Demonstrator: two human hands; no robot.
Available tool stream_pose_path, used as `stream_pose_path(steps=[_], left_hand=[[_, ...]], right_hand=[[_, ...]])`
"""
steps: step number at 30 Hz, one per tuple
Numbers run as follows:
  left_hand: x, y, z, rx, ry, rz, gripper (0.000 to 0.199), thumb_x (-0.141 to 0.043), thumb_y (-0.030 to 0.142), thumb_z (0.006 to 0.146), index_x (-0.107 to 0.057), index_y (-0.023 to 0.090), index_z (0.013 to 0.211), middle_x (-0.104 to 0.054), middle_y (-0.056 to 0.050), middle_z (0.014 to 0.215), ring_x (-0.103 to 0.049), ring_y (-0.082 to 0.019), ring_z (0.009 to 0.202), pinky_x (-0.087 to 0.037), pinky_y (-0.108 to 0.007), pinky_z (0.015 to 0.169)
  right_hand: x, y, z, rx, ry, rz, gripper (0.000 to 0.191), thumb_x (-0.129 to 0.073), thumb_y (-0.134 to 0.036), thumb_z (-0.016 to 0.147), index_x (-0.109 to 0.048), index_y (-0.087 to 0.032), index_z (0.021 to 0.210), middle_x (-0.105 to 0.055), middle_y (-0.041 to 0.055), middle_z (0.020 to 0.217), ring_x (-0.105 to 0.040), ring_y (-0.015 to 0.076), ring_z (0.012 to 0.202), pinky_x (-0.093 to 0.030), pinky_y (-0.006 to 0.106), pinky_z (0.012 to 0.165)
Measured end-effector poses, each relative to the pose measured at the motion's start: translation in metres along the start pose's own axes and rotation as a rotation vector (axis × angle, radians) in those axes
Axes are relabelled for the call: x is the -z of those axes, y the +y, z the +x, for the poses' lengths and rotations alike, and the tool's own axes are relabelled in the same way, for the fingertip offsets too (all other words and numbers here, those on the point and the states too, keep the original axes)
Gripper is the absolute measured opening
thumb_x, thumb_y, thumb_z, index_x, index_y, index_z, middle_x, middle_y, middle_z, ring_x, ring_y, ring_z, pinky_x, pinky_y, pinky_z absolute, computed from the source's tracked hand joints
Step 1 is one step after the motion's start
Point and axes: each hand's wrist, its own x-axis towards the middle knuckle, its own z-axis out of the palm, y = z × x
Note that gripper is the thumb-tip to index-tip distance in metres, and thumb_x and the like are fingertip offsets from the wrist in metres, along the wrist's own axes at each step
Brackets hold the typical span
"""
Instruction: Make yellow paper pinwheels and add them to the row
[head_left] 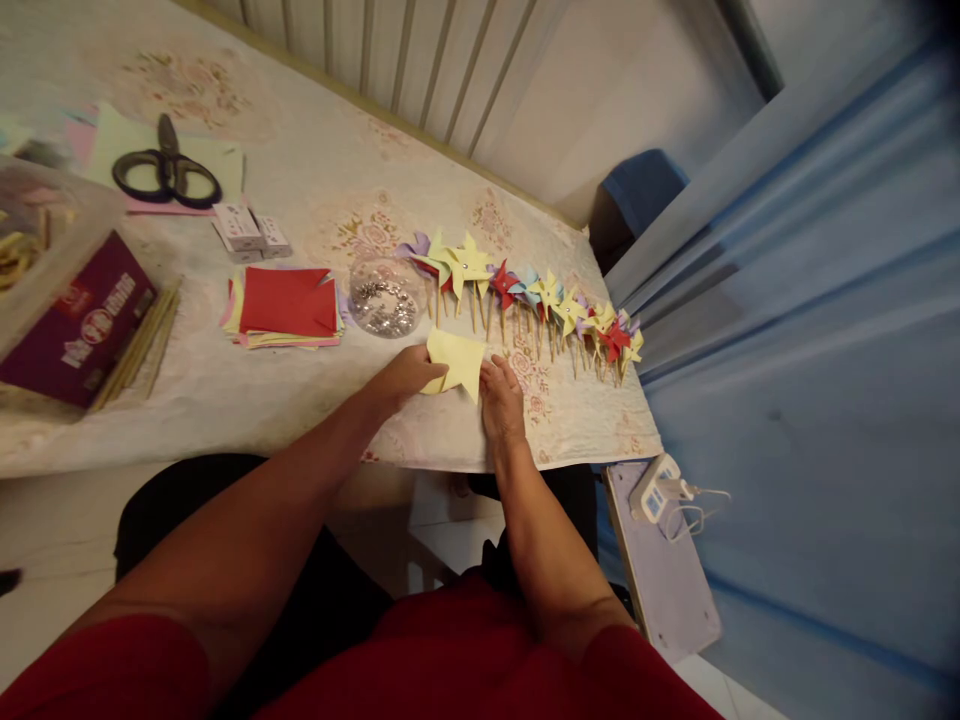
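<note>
A yellow sheet of cut paper (459, 362) with pointed, slit corners is between my hands, just above the flowered tablecloth. My left hand (411, 374) grips its left side, thumb on top. At the sheet's right edge, the fingers of my right hand (502, 395) are bent together and touch the paper; the exact fingertip hold is partly hidden. Beyond the hands stands a clear round dish (386, 298) of small shiny metal pieces. A stack of coloured paper (289, 303), red on top, lies left of the dish.
Finished paper pinwheels (525, 290) on sticks lie in a row at the right. Farther left are black-handled scissors (166, 172), small white boxes (251, 232), wooden sticks (139, 345) and a plastic tub (67, 200). A power strip (656, 488) rests on a stool (667, 580).
</note>
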Motion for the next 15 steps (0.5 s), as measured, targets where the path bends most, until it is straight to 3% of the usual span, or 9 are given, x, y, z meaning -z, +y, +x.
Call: stream_pose_path(steps=[7, 11, 15], left_hand=[[0.003, 0.012, -0.008, 0.034, -0.184, 0.049, 0.031, -0.071, 0.016, 0.055, -0.074, 0.013, 0.085, -0.076, -0.007, 0.079, -0.069, -0.022, 0.072, -0.052, -0.029, 0.066], [0.003, 0.013, -0.011, 0.019, -0.273, 0.113, 0.026, -0.068, 0.014, 0.054, -0.074, 0.014, 0.079, -0.075, -0.004, 0.075, -0.066, -0.019, 0.069, -0.048, -0.024, 0.061], [0.002, 0.010, -0.011, 0.016, -0.301, 0.172, 0.028, -0.065, 0.012, 0.052, -0.074, 0.015, 0.078, -0.072, -0.003, 0.069, -0.064, -0.019, 0.063, -0.045, -0.024, 0.057]], right_hand=[[0.023, -0.035, 0.018, -0.160, -0.126, -0.004, 0.047, -0.079, -0.059, 0.069, -0.067, -0.024, 0.098, -0.073, 0.0057, 0.098, -0.069, 0.0222, 0.090, -0.056, 0.040, 0.084], [0.026, -0.064, 0.032, -0.170, -0.324, -0.283, 0.038, -0.086, -0.048, 0.063, -0.074, -0.021, 0.087, -0.075, 0.0035, 0.088, -0.067, 0.0197, 0.083, -0.053, 0.035, 0.081], [0.019, -0.076, 0.040, -0.232, -0.608, -0.551, 0.031, -0.087, -0.041, 0.062, -0.076, -0.017, 0.078, -0.073, 0.0016, 0.075, -0.061, 0.0153, 0.068, -0.048, 0.030, 0.069]])
